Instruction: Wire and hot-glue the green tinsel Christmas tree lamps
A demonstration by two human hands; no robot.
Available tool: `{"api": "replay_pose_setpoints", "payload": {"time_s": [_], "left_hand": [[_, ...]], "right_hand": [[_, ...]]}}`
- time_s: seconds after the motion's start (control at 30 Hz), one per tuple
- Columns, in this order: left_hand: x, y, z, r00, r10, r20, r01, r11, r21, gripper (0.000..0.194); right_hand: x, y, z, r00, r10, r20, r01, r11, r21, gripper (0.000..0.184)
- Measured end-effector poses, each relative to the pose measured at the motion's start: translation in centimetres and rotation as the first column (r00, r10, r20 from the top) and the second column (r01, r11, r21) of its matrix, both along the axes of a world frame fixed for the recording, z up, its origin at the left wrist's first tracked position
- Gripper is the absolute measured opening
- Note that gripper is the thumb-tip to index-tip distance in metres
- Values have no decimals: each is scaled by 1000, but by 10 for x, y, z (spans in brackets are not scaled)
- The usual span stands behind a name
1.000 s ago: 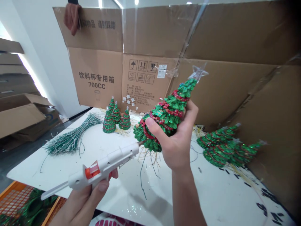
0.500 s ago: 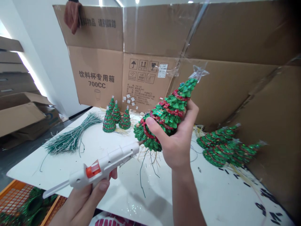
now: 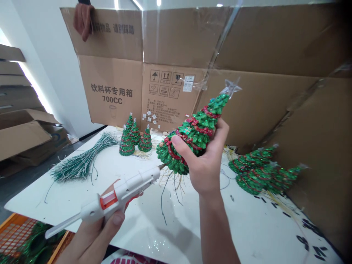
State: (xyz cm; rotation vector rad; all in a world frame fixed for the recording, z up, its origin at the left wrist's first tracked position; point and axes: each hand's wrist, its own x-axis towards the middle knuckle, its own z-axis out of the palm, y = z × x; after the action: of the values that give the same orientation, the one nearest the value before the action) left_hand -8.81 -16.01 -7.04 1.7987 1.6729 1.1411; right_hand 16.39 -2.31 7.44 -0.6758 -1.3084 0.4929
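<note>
- Left grip point(image 3: 93, 238): closed around a white hot glue gun point(image 3: 118, 196), its nozzle just beside the tree's lower edge.
- Right grip point(image 3: 206, 170): wrapped around a glittery green Christmas tree point(image 3: 192, 139), tilted, with red trim and a clear star point(image 3: 231, 87) at its tip.
- Beyond the left grip: a green wire bundle point(image 3: 82, 165) and three small upright trees point(image 3: 134, 137) on the white worktop point(image 3: 82, 205).
- Right of the right grip: more trees point(image 3: 258, 170) lying down.

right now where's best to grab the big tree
Grip the tree around its thick middle, coming from below and the near side, as the right hand does. It tapers to a thin top with a star, and loose wires trail from the base, so both ends seem poor holds.
</note>
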Motion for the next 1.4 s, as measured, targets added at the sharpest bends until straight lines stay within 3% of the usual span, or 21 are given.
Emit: {"api": "replay_pose_setpoints", "payload": {"time_s": [0.1,0.23,0.3,0.4,0.47,0.57,0.77,0.87,0.93,0.97,1.03,1.1,1.17,1.23,1.3,1.4], "left_hand": [[-16,6,4,999,-31,-14,30,995,-91,52],[-26,30,19,997,-17,-73,18,1000,25,51],[-27,48,16,985,9,-174,0,999,53,47],[-33,79,-10,928,-48,-370,70,996,46,39],[-41,97,-33,862,15,-506,11,999,48,37],[-51,116,-61,831,24,-556,3,999,48,34],[-66,123,-82,788,0,-616,51,997,66,35],[-76,119,-83,767,-15,-642,68,996,58,41],[-77,114,-67,743,-9,-670,84,993,79,39],[-74,111,-51,732,23,-681,81,989,121,38],[-54,104,-6,748,56,-661,129,965,227,32],[-19,98,50,851,-2,-526,209,918,336,25],[21,92,101,930,-119,-347,276,850,448,16],[58,90,137,951,-207,-231,305,756,579,15],[84,91,157,946,-247,-209,323,679,660,19],[104,99,165,932,-263,-250,362,621,695,21]], "right_hand": [[4,4,0,999,-14,-48,13,1000,-11,66],[12,10,-2,991,-15,-132,10,999,-41,65],[16,12,-2,983,-16,-182,6,998,-58,64],[23,13,-1,965,-2,-262,-17,997,-69,61],[27,12,1,953,5,-302,-29,997,-73,60],[31,10,2,949,-10,-315,-18,996,-86,61],[31,9,3,950,-35,-312,20,998,-53,64],[31,9,3,949,-25,-314,11,999,-45,64],[30,9,3,951,-19,-308,9,999,-33,62],[30,8,4,954,-19,-299,11,1000,-27,61],[27,7,4,962,-33,-271,30,999,-17,61],[23,4,5,968,-55,-245,53,998,-14,62],[20,0,5,971,-66,-229,64,998,-15,64],[18,-2,5,972,-61,-227,59,998,-14,68],[17,-4,6,972,-64,-226,62,998,-16,70],[18,-6,7,971,-103,-214,101,995,-21,67]]}}
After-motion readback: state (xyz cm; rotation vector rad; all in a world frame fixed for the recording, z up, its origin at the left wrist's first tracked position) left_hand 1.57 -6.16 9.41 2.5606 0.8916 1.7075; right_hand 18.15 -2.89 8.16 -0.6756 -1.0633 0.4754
